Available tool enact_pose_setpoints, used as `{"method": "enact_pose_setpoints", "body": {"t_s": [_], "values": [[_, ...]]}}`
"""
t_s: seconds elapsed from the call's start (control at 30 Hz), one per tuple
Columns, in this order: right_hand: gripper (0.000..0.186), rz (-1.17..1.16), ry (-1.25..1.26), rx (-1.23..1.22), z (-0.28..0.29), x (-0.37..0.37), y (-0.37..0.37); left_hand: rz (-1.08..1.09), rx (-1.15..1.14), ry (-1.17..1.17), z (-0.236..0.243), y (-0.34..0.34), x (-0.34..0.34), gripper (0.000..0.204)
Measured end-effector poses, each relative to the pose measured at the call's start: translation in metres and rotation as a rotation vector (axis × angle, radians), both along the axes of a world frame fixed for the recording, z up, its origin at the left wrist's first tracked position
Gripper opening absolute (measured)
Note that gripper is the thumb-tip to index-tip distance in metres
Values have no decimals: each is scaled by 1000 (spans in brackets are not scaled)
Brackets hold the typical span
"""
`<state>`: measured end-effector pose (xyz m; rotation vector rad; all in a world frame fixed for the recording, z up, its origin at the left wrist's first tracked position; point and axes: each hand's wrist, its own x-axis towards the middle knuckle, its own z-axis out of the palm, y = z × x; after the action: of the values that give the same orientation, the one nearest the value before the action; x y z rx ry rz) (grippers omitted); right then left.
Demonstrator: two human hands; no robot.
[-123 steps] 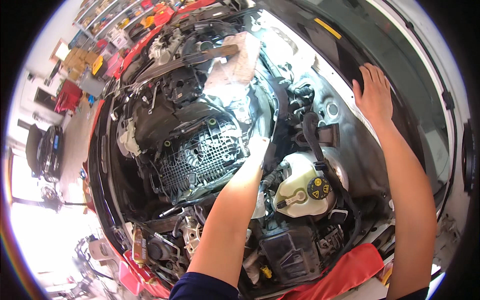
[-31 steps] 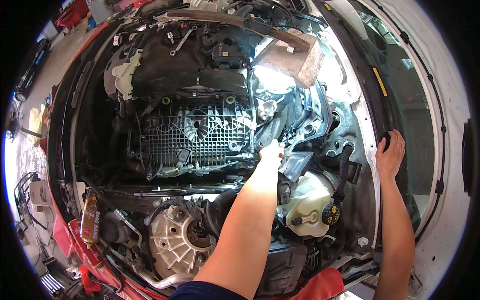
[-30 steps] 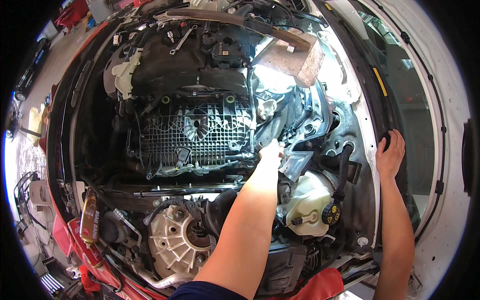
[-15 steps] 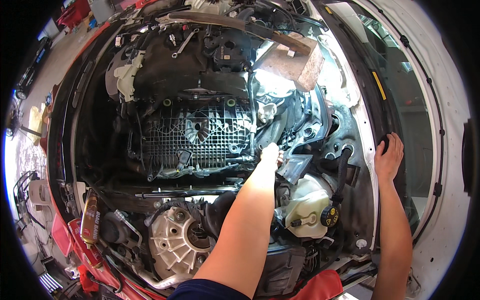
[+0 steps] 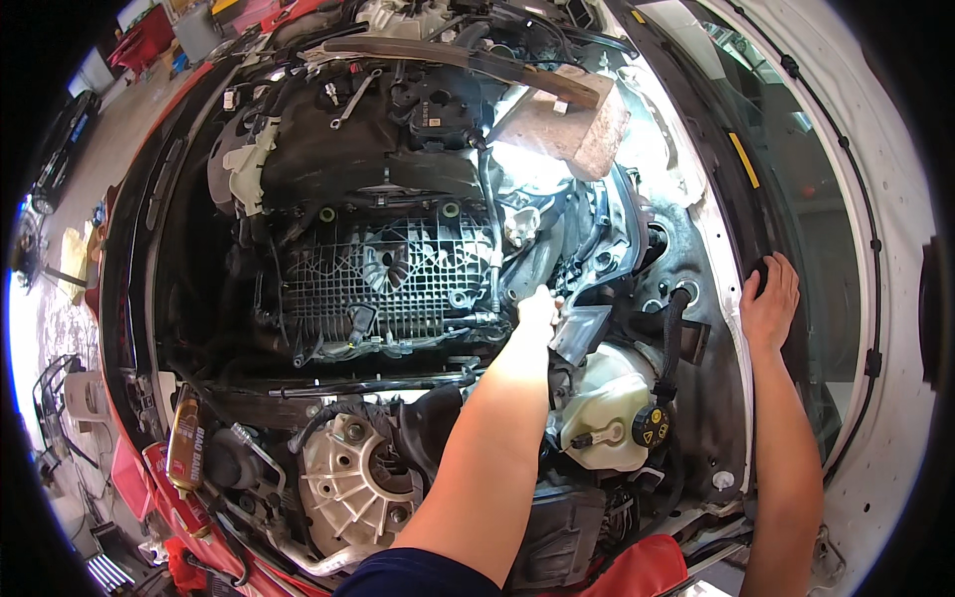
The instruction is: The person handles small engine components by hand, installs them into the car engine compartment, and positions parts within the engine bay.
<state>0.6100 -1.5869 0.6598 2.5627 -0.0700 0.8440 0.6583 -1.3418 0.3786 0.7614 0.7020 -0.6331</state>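
Deep in the engine bay, my left hand reaches down behind the black ribbed intake manifold. Its fingers are curled in, and bright light washes them out; what they hold, if anything, is hidden. Just right of that hand sit a grey bracket-like piece and the pale fluid reservoir with its black cap. My right hand rests on the black cowl beside the windshield, thumb apart from the fingers, holding nothing.
A wooden bar and a brownish block lie across the far side. A wrench rests on the black cover. A spray can stands at the left edge near a metal strut mount. Black hoses run along the right.
The view has shifted slightly, so the engine bay sits a little farther left. My left hand stays at the same spot, fingers still curled; my right hand stays on the cowl.
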Motion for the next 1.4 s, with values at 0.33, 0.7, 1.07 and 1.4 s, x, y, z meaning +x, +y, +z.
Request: {"method": "enact_pose_setpoints", "body": {"t_s": [0.33, 0.7, 1.07, 1.4], "values": [[32, 98, 16, 57, -5, 7, 30, -10, 620, -570, -81, 1, -14, 31], [32, 9, 22, 6, 7, -2, 5, 27, 360, -370, -6, -15, -16, 47], [33, -7, 29, 78, 9, -4, 12, 120, 222, -138, -32, -5, -8, 33], [34, -1, -6, 49, 7, -6, 7, 98, 44, -59, 7, 24, -24, 40]]}}
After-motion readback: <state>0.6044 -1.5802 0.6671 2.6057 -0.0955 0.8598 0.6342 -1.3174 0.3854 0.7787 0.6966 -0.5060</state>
